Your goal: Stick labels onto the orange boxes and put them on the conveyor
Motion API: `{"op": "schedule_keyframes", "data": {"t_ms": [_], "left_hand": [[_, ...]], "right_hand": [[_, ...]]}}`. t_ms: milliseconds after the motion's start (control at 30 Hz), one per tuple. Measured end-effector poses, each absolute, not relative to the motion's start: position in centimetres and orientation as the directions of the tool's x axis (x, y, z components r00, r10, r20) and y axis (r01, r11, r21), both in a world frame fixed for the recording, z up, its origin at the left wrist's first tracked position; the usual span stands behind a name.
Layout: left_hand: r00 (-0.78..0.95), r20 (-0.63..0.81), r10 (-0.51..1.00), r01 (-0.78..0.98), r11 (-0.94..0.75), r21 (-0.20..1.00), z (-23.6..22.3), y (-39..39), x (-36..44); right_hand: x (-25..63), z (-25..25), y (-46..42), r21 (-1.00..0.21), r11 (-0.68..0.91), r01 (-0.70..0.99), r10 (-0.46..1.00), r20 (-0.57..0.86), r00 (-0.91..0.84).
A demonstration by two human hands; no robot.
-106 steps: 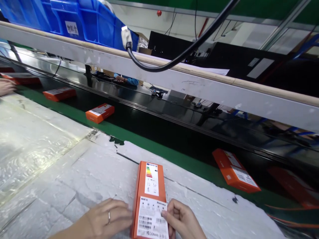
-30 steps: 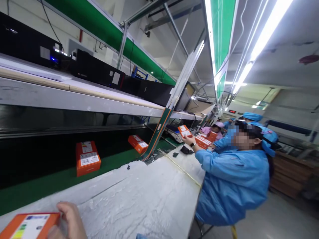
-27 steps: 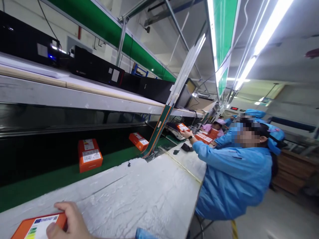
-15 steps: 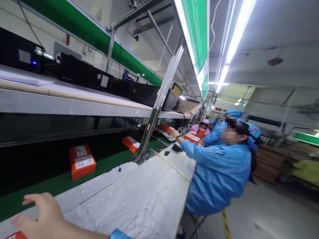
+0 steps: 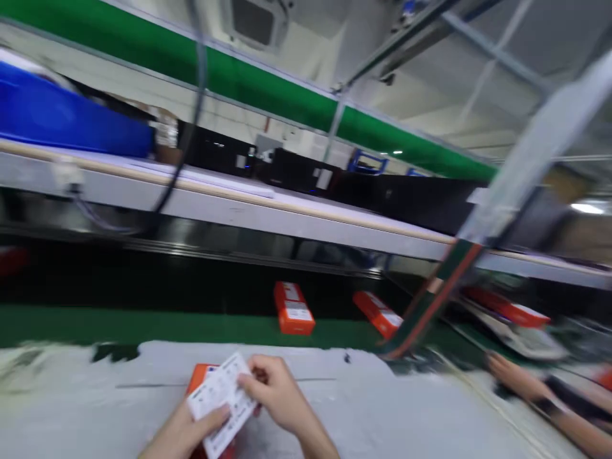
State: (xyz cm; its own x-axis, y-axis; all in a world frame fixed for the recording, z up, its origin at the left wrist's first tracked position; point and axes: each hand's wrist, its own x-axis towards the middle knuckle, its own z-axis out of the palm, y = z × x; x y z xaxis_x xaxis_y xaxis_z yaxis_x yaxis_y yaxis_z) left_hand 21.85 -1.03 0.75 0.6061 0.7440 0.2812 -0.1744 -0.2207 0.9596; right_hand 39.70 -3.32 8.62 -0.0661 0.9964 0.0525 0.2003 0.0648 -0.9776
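Note:
The picture is blurred by head motion. Low in the middle, my left hand (image 5: 184,433) and my right hand (image 5: 275,395) both grip a white printed label sheet (image 5: 220,400). Just behind the sheet an orange box (image 5: 199,377) lies on the white foam-covered bench (image 5: 392,414), mostly hidden by the sheet and my hands. I cannot tell whether the sheet touches the box.
Two orange boxes (image 5: 292,309) (image 5: 380,313) sit on the dark conveyor with its green edge (image 5: 143,325). A grey shelf (image 5: 287,213) runs overhead with a blue bin (image 5: 71,124) and black units. A co-worker's forearm (image 5: 530,386) rests at the right.
The view has swung from the row of co-workers on the right back down to the bench. My right hand left the orange box; both hands now hold a label sheet over it.

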Motion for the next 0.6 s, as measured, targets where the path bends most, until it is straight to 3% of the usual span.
{"op": "schedule_keyframes", "data": {"t_ms": [67, 133, 433, 600], "left_hand": [[0.601, 0.056, 0.797, -0.32, 0.176, 0.931, 2.2, -0.2, 21.5], [0.547, -0.068, 0.834, -0.343, 0.298, 0.891, 3.6, 0.4, 21.4], [0.527, -0.096, 0.844, -0.396, 0.345, 0.851, 3.7, 0.7, 21.2], [0.593, -0.009, 0.805, -0.476, 0.361, 0.802, 4.6, 0.3, 21.0]], "right_hand": [[40.0, 8.9, -2.9, -0.976, 0.051, 0.211, 0.99, 0.022, -0.138], [40.2, 9.4, -2.8, -0.971, 0.038, 0.235, 0.981, -0.008, -0.195], [39.9, 10.2, -3.0, -0.983, -0.022, 0.181, 0.965, -0.068, -0.253], [38.1, 7.6, -2.7, -0.984, -0.172, -0.05, 0.948, -0.151, -0.28]]}}
